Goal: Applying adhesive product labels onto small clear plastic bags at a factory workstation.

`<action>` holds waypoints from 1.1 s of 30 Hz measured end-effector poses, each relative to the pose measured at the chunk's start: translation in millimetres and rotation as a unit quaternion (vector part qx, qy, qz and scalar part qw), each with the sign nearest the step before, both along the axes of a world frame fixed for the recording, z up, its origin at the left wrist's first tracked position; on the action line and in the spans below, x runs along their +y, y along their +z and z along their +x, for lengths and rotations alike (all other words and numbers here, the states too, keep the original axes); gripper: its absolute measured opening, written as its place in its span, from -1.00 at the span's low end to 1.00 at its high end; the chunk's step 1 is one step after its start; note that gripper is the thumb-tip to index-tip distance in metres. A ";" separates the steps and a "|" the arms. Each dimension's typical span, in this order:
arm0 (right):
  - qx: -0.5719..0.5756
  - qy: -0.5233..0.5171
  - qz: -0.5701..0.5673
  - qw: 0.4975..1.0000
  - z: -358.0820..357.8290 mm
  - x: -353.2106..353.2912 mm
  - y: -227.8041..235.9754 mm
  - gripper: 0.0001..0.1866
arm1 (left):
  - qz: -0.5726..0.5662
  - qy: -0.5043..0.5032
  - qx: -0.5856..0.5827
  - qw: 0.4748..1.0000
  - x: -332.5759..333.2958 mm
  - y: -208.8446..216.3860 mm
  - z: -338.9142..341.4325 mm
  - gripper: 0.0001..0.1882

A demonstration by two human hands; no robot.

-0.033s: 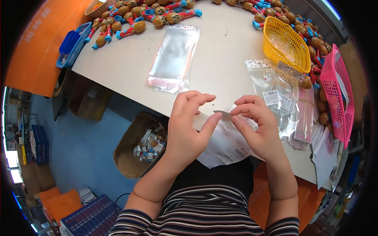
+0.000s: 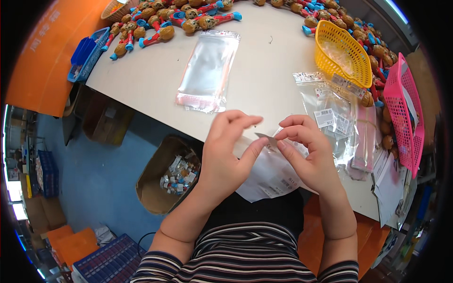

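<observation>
A small grey label (image 2: 266, 138) is pinched between the thumb and index finger of my right hand (image 2: 309, 148). My left hand (image 2: 227, 148) has its fingers spread, its thumb tip at the label's left corner; its index finger is slightly blurred. Beneath both hands, a whitish sheet with printed labels (image 2: 264, 177) hangs over the table's front edge toward my lap. Right of my right hand lie clear plastic bags (image 2: 309, 96) with white labels (image 2: 332, 120) on them. Farther off, a stack of clear bags (image 2: 207, 66) rests on the table.
Many brown-headed toys with red and blue handles (image 2: 188, 21) line the table's far edge. A yellow basket (image 2: 323, 59) and a pink basket (image 2: 406, 113) stand at the right, a blue basket (image 2: 99, 47) far left. A carton (image 2: 151, 198) with packed items sits below the table.
My left index finger has stretched slightly to the right. The label and my right hand have hardly moved.
</observation>
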State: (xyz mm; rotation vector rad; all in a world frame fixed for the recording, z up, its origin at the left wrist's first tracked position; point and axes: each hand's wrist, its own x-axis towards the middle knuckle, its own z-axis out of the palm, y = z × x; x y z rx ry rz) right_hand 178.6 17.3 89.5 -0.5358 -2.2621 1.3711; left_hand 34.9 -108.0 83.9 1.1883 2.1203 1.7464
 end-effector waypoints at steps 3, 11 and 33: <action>0.006 0.026 0.032 0.999 -1.9 5.8 3.8 -0.83 | -0.036 -0.111 0.047 0.992 0.9 -5.2 -7.5 -0.92; 0.013 -0.164 -0.160 0.973 -11.6 0.7 -0.2 -0.72 | 0.023 -0.052 -0.123 0.991 11.1 -10.0 -7.7 -0.90; 0.061 -0.177 -0.250 0.950 14.9 30.3 -18.1 -0.83 | -0.176 0.120 0.243 0.946 61.5 -36.0 -83.4 -0.75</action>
